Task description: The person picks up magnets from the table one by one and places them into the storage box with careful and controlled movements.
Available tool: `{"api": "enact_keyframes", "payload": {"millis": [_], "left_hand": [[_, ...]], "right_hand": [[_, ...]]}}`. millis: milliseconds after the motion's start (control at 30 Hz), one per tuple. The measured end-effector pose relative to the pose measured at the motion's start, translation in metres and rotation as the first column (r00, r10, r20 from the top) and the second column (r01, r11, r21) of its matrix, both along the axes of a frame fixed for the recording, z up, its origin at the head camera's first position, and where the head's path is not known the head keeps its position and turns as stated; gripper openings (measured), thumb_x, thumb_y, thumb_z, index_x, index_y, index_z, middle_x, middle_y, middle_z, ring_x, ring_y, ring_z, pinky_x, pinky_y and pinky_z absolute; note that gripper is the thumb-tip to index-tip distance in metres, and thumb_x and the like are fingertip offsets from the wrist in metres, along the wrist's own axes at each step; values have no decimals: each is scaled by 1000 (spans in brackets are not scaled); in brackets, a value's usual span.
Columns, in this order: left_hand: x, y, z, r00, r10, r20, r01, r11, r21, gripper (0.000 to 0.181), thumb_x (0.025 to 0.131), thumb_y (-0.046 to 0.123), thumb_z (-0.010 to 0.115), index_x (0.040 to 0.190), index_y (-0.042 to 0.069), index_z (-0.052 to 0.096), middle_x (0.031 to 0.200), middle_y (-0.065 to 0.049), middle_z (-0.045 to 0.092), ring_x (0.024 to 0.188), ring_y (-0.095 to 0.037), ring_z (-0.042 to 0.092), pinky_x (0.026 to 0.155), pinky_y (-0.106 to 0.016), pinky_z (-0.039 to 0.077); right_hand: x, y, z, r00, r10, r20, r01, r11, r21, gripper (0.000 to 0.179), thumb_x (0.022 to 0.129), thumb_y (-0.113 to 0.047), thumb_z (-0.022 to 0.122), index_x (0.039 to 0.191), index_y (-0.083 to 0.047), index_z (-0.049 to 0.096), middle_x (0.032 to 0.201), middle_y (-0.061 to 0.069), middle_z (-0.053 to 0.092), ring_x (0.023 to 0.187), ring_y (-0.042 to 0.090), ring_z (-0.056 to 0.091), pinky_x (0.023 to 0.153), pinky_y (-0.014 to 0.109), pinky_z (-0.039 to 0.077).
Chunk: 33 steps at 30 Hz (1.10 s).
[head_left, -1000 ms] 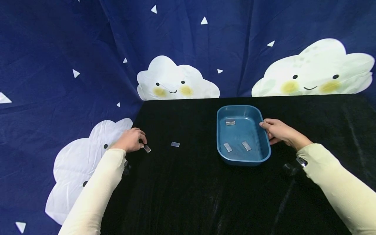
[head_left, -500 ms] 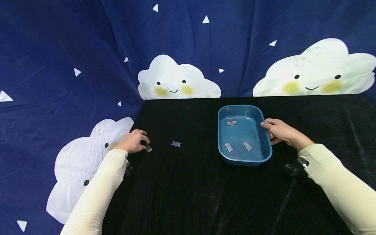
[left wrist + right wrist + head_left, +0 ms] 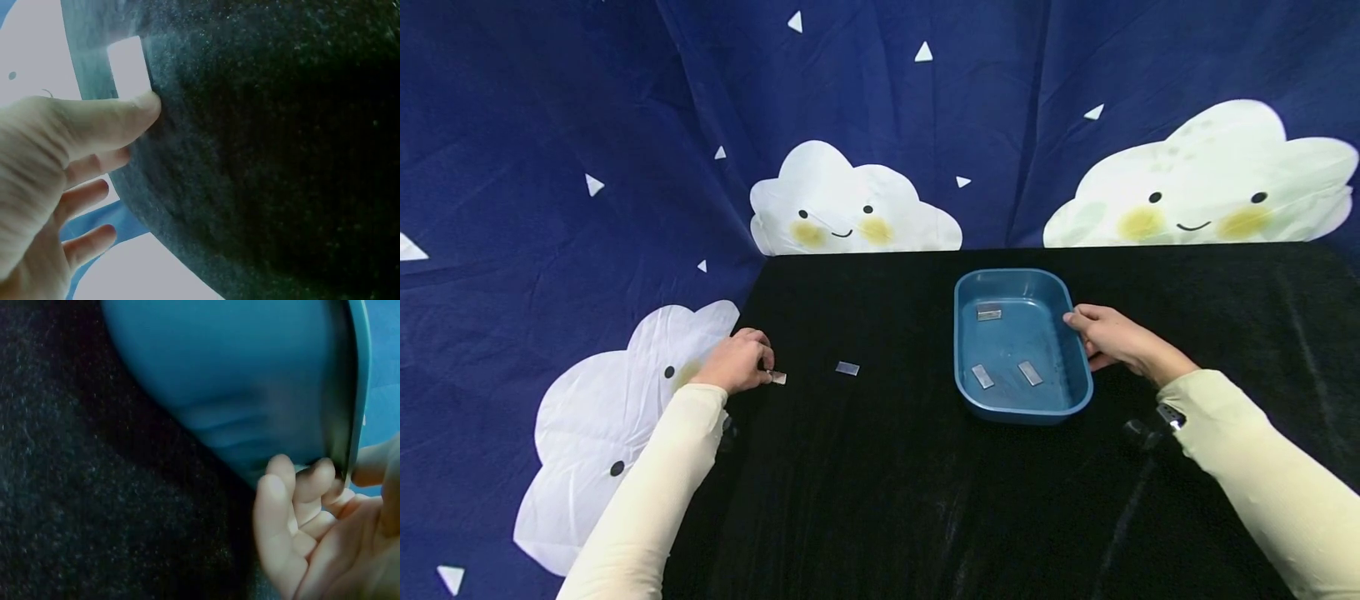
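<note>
At the table's left side my left hand [image 3: 737,362] pinches a small shiny rectangular plate [image 3: 778,377] by one end. In the left wrist view the thumb lies across the near end of this plate [image 3: 129,65], which glares white; the other fingers are spread below. A second shiny rectangular plate [image 3: 847,368] lies on the black table to the right of that hand. My right hand [image 3: 1116,337] grips the right rim of a blue plastic tub [image 3: 961,346], thumb at the rim and fingers against the outer wall [image 3: 219,381].
Inside the tub, one silvery piece [image 3: 988,312] lies at the back left and two flat plates [image 3: 982,377] [image 3: 1030,373] near the front. The black cloth-covered table [image 3: 880,483] meets a blue curtain [image 3: 865,83] with printed clouds behind and at left.
The plate in my left hand has turned from slanting down to the right to lying nearly level. My right hand and the tub have stayed in place.
</note>
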State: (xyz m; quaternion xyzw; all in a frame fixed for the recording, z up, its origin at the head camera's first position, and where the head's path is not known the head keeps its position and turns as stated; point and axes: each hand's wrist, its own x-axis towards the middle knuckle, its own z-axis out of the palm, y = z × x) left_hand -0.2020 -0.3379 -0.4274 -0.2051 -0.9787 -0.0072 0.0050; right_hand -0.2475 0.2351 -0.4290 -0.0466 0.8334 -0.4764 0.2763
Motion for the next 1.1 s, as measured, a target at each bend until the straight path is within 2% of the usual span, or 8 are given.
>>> {"api": "enact_keyframes", "payload": {"millis": [167,500,567,700,800,867,967,1100], "left_hand": [[4,0,-1,998,39,53,-40,999,33,14,74,10,77,66,17,68,100,-7,67,106,-31,59,84,-50,50],[0,-5,-6,991,97,90,-108,987,117,10,77,12,77,70,16,71,108,-11,67,113,-34,56,98,-51,45],[-2,-4,-5,993,87,78,-97,985,140,8,78,12,76,71,14,73,108,-13,67,112,-35,57,99,-51,44],[-7,0,1,996,77,42,-84,979,184,4,78,11,76,75,10,75,109,-18,68,110,-38,59,101,-51,44],[-9,5,6,994,98,47,-105,979,175,4,80,13,76,78,10,75,113,-17,67,113,-36,57,103,-51,43],[-9,10,9,992,107,66,-117,979,168,4,82,13,75,81,10,76,116,-17,66,117,-36,55,104,-52,42],[-9,17,12,991,112,80,-124,979,162,5,83,15,75,83,10,77,119,-16,65,121,-36,53,106,-53,42],[-12,25,17,992,109,64,-119,976,183,7,83,16,75,84,9,77,122,-17,65,124,-37,52,107,-55,41]], "right_hand": [[0,0,-2,1000,21,7,-21,1000,-5,33,108,-37,25,107,-9,44,81,-1,54,89,21,67,81,43,59],[0,-1,-3,1000,22,-13,-22,1000,1,34,108,-37,26,105,-8,44,81,0,53,89,22,66,81,43,59],[1,-1,-4,1000,16,-1,-16,1000,4,38,108,-39,26,111,-6,45,83,1,55,89,22,66,81,42,59],[2,2,-7,1000,19,17,-19,1000,8,57,107,-47,25,135,1,38,98,8,62,93,21,67,83,43,58],[1,3,-10,999,33,2,-33,999,2,68,106,-52,24,144,4,30,111,14,62,94,20,68,84,44,58],[1,2,-10,999,36,-8,-36,999,-6,67,106,-52,26,142,4,32,113,16,63,94,19,69,84,44,58],[-1,2,-10,999,30,-14,-30,999,-15,57,107,-46,27,134,3,38,105,13,68,91,20,71,82,44,59],[-3,2,-10,1000,26,-18,-26,1000,-17,46,108,-39,28,128,1,41,95,8,69,88,20,71,80,43,59]]}}
